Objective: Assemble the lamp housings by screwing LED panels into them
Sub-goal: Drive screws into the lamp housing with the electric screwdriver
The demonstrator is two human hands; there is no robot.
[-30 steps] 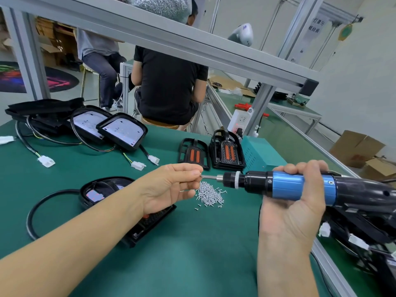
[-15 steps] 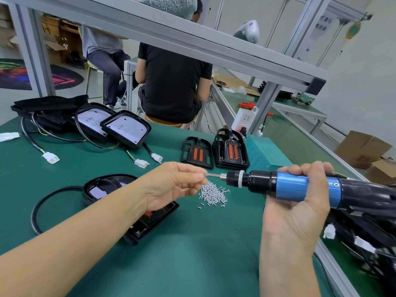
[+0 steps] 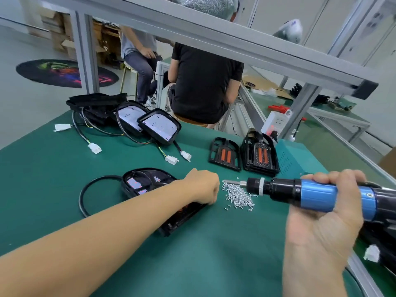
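**Two hands, one loaded driver, one housing waiting**

Two hands share the work on the green table [image 3: 214, 254], which carries everything at arm's reach. Along its far edge sit finished lamps [image 3: 159, 126] with white panels showing and their cables [image 3: 85, 133] trailing toward the near side — likely parked there to keep the working area free. To the right of them lie two black backs with orange strips [image 3: 225, 154], one flat and one stacked, close beside a teal box [image 3: 293, 157].

Nearer, the open lamp housing [image 3: 145, 181] lies flat with its cable looped to the left; the left forearm crosses over it, hiding the near half. It appears placed face-up so screws can go straight down into it.

The right hand [image 3: 327, 213] is wrapped firmly round the blue barrel of the electric screwdriver [image 3: 300, 194], held level above the table with its bit pointing left — a resting pose, handy for loading a screw.

The left hand [image 3: 203, 186] hangs knuckles-up just beside the pile of screws [image 3: 237, 195], fingers curled under; whether that grip holds a screw I cannot tell. A screw seems to sit on the bit tip [image 3: 227, 181], so the next step is probably tipping the driver down to the housing.
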